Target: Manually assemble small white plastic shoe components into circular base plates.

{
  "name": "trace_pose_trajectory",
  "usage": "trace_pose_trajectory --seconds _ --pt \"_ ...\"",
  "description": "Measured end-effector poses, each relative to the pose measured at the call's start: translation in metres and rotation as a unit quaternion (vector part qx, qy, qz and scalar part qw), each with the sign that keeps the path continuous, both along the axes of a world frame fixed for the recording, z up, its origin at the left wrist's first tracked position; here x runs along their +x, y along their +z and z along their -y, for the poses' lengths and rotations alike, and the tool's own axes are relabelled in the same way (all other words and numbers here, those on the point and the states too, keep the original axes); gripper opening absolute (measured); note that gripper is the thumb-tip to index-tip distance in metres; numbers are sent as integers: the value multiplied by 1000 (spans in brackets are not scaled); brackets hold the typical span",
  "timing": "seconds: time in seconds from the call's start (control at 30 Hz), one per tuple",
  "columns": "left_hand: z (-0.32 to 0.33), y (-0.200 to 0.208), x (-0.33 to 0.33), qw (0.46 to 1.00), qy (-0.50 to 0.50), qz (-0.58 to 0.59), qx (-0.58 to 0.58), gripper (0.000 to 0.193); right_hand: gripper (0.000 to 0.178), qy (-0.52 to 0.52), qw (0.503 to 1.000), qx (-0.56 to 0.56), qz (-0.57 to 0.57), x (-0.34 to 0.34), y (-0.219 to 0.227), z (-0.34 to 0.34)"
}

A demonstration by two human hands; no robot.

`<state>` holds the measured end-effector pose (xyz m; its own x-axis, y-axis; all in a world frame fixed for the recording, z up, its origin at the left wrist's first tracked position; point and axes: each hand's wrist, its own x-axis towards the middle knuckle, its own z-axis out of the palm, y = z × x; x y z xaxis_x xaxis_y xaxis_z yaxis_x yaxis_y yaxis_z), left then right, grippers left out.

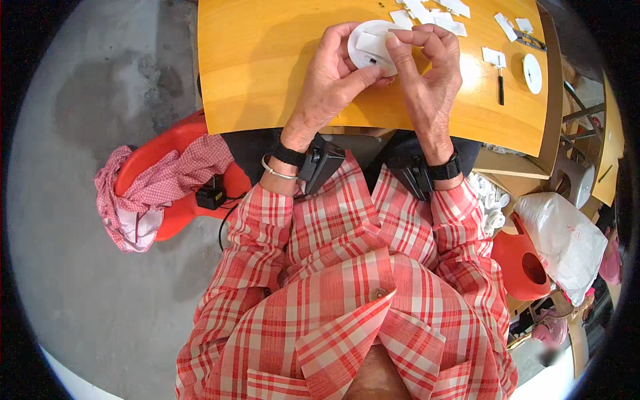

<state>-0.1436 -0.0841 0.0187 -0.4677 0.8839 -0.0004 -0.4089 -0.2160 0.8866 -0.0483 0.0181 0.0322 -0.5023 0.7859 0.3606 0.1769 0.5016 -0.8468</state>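
Being held up over the near part of the table (260, 73) by the left hand (333, 77): white round disc (361, 57), between both hands. Left hand is half closed, fingers curled around the disc's left and under side, thumb laid on its near edge. Flat white rectangular piece (370, 44) is seated across the disc face. Right hand (430, 77) is partly closed, thumb and index brought nearly together at the piece's right end; whether the piece is pinched or only pressed cannot be told. Beyond the right hand, loose white pieces (455, 25) are scattered. To its right, a black-handled tool (501, 90) is laid down, small white plate (493, 57) at its far end; farther right, a second white disc (532, 73). Beyond that, a dark tool (531, 41) is placed. Well left of the left hand, checked cloth (180, 167) is draped over a red chair (175, 217).
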Motion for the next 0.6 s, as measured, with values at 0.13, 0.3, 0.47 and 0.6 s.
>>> trace_pose_trajectory --seconds 0.13,0.3,0.47,0.6 --pt "-1 -2 0 1000 3 -6 2 49 16 16 999 10 31 3 -2 -1" --pt "-1 -3 -1 1000 5 -30 7 50 16 13 999 24 35 4 -6 -1" --pt "0 -2 -1 1000 1 -27 -3 52 15 14 999 33 34 5 -6 -1" --pt "0 -2 -1 1000 1 -21 -12 52 14 35 998 19 56 7 -3 -3"
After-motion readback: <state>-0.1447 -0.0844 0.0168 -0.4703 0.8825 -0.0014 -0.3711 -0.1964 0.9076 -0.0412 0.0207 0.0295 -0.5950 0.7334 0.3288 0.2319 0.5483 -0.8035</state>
